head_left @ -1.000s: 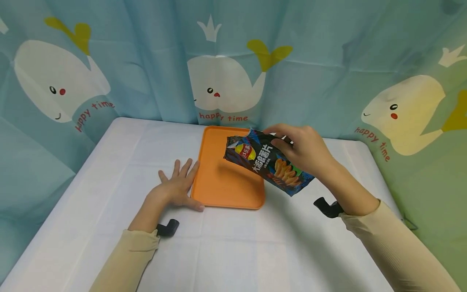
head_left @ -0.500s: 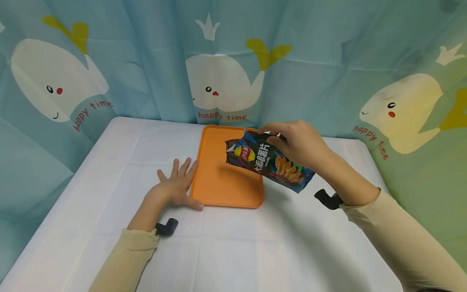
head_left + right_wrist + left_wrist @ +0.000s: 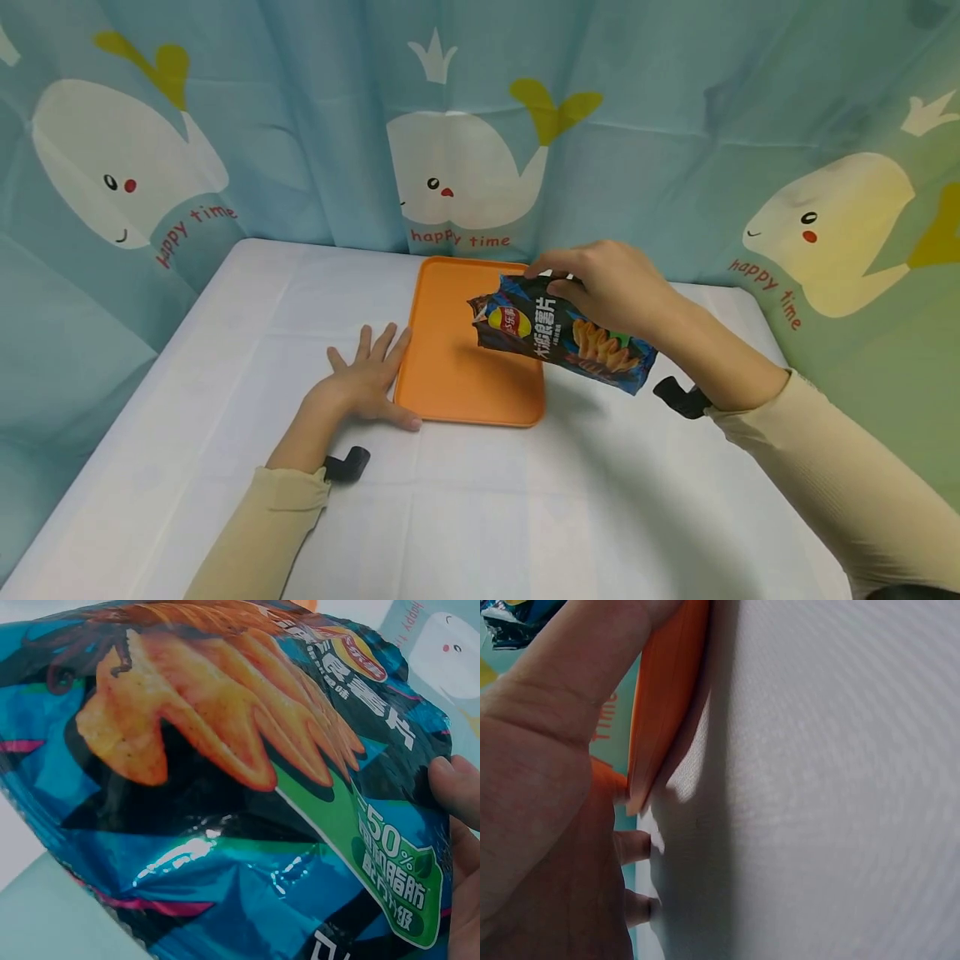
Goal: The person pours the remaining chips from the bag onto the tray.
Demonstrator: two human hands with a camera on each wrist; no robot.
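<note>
A dark blue and black bag of potato chips (image 3: 555,329), printed with a yellow-red logo and ridged chips, hangs over the right part of an orange tray (image 3: 465,392). My right hand (image 3: 611,287) pinches its upper edge between thumb and fingers. The bag's left end looks torn and points left, slightly raised. Its printed front fills the right wrist view, the thumb (image 3: 456,791) at its edge. My left hand (image 3: 363,387) lies spread at the tray's left side, fingers straight and thumb at the near left corner. In the left wrist view that thumb (image 3: 592,652) touches the orange tray wall (image 3: 667,697).
The tray lies on a white-covered table (image 3: 450,517) near its far edge. Behind hangs a light blue curtain (image 3: 315,100) with printed whales. A black band piece (image 3: 348,465) shows at the left wrist and another black piece (image 3: 681,398) at the right.
The chip bag has levelled out, its right end rising and its left end dropping slightly, while shifting a little right. My right hand has turned slightly with it. The left hand stays at the tray.
</note>
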